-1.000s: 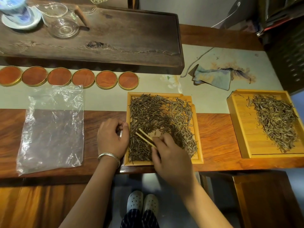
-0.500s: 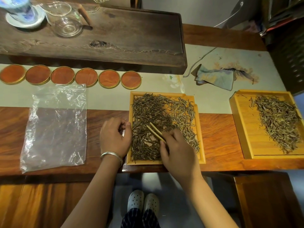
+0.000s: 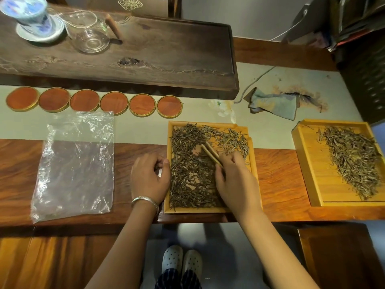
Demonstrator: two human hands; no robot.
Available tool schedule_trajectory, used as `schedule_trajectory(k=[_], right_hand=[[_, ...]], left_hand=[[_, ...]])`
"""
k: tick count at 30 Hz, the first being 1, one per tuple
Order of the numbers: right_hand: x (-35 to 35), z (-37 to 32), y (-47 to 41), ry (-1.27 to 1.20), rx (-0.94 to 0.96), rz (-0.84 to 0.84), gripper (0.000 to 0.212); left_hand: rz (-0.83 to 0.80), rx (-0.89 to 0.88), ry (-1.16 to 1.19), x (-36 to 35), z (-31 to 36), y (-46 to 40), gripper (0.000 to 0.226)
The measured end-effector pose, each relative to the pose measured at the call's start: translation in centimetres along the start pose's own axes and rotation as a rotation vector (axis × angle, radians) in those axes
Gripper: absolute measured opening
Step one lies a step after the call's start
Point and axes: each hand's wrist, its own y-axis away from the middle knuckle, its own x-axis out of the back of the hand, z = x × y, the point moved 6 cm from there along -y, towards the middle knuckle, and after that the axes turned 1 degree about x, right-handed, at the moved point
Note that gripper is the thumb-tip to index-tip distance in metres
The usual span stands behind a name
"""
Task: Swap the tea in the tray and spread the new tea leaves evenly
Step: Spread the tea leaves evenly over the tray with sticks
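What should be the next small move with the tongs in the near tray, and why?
Probably sweep the bamboo tongs, gripped by the right hand, toward the tray's far right corner. The tea leaves lie dense on the left and near side, thin there, and a bare patch shows beside the tong tips.
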Motion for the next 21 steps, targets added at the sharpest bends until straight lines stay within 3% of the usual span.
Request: schedule_trajectory(k=[10,13,16,21], right_hand=[[0.2,0.0,-0.5,-0.037,-0.025,0.004,0.022],[1.0,0.7,-0.8,-0.074,-0.064,0.091,0.019],[0.6,-1.3,-1.8,-0.1,0.017,0.129,0.019],[-1.4,-2.8,-2.9,-0.053,0.015,0.056,0.028]], left_hand=[[0.002,-0.007,0.006,0.1,0.1,0.0,0.017],[0.003,-0.006,0.007,0.1,0.1,0.0,0.017],[0.001,-0.003,0.009,0.0,0.1,0.0,0.017],[-0.003,-0.006,0.012,0.0,0.0,0.0,0.016]])
